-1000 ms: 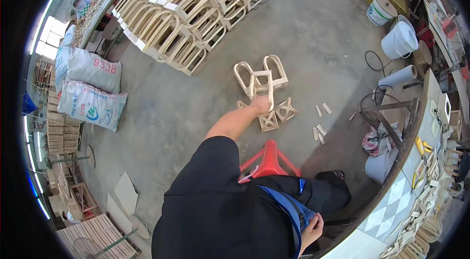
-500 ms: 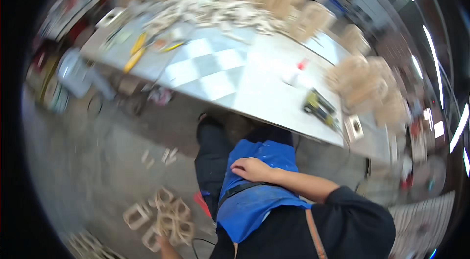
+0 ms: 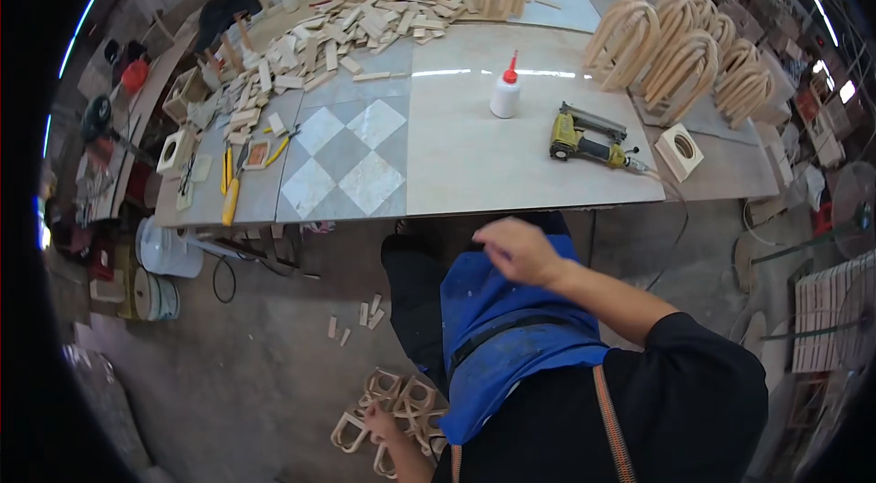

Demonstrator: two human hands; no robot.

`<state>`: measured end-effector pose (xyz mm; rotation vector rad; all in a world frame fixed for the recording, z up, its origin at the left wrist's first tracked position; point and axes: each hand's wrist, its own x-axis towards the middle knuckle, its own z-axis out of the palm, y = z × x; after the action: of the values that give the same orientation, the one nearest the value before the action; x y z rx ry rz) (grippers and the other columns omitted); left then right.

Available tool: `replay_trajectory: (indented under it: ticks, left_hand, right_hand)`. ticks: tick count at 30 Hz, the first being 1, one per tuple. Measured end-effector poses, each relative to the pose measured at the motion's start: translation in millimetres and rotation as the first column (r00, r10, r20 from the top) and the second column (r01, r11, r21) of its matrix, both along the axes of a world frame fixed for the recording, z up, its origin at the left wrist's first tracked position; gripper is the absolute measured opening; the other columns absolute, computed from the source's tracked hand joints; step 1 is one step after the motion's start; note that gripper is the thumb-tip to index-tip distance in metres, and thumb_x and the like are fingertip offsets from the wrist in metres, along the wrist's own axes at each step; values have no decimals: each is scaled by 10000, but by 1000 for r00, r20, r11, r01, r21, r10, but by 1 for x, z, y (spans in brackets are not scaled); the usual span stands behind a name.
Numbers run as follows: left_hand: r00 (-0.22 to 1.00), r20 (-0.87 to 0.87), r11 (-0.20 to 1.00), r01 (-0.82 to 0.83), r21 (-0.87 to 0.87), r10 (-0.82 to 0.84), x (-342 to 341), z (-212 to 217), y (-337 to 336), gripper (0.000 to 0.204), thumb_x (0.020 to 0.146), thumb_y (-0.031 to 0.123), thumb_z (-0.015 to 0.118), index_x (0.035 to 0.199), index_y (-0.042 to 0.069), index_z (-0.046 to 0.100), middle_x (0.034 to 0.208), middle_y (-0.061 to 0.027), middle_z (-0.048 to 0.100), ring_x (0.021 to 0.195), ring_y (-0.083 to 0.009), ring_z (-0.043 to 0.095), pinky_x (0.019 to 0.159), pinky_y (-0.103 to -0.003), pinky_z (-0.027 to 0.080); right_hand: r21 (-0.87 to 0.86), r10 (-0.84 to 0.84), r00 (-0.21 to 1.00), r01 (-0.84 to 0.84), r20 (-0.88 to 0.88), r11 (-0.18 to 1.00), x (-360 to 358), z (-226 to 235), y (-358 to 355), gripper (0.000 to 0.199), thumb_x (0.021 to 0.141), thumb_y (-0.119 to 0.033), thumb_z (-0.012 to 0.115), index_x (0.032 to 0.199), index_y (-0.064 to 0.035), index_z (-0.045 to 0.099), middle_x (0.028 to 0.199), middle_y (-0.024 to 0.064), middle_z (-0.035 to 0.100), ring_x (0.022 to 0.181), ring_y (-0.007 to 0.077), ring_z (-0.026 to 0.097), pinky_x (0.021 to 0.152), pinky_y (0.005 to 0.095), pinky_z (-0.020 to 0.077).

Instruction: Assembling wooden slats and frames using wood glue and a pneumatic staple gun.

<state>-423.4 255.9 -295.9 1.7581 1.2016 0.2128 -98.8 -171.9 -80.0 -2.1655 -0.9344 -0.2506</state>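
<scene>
Low beside my left leg, my left hand [image 3: 381,425] is at a pile of pale wooden frames [image 3: 383,383] with rounded openings, lying on the floor. Its fingers look closed on the edge of one frame, though their tips are partly hidden. My right hand [image 3: 522,251] hovers over the blue apron [image 3: 520,355] on my lap, close to the table's front edge. Its fingers are loosely bent and slightly apart, with nothing visible in them. Across the table [image 3: 456,173] from it lie a green-and-black nail gun [image 3: 589,136] and a white glue bottle [image 3: 505,95] with a red nozzle.
Bent-wood arches [image 3: 680,50] stand in groups at the right and back. Small wood blocks [image 3: 365,27] are heaped at the back left. Yellow-handled tools [image 3: 232,200] lie at the left edge, and a square block with a round hole [image 3: 679,152] sits right of the nail gun.
My right hand has lifted off the apron and moved forward toward the table edge. My left hand remains at the frames on the floor. The view has swung and is sharper.
</scene>
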Motion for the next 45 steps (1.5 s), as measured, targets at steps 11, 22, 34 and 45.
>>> replay_trajectory:
  ticks: [11,22,34,45]
  left_hand:
    - [977,-37,954,213,213,-210,70,53,-116,344,1123,310,637,1172,-1,773,1045,-162,792,892,-327,712,900,-452,574]
    - [173,-834,610,760,-226,-524,79,139,-145,677,1160,519,388,1756,263,194,1779,-78,344,1465,-454,569,1215,-587,481]
    - [533,-708,295,846,443,-463,258,53,-172,463,1130,406,635,991,-11,779,1005,-173,806,851,-340,730,795,-483,595]
    - [885,-433,647,434,627,-174,278,77,-105,396,1145,379,613,1098,7,744,1067,-168,760,928,-309,687,862,-466,564]
  right_hand:
    - [4,-599,735,630,317,776,113,-9,-149,520,920,-48,713,1438,-14,686,1438,160,709,1325,355,660,1189,440,503]
    - [-30,-610,751,636,254,771,136,-22,-192,476,968,-17,627,1438,17,695,1447,163,718,1326,346,662,1195,469,498]
    - [-240,-350,936,347,33,907,139,-8,-177,309,836,74,740,1120,-38,788,1208,139,761,968,337,702,871,441,603]
    - [-302,-353,925,299,-143,905,141,-14,-197,317,835,76,669,1120,-49,734,1185,146,708,898,324,645,819,416,560]
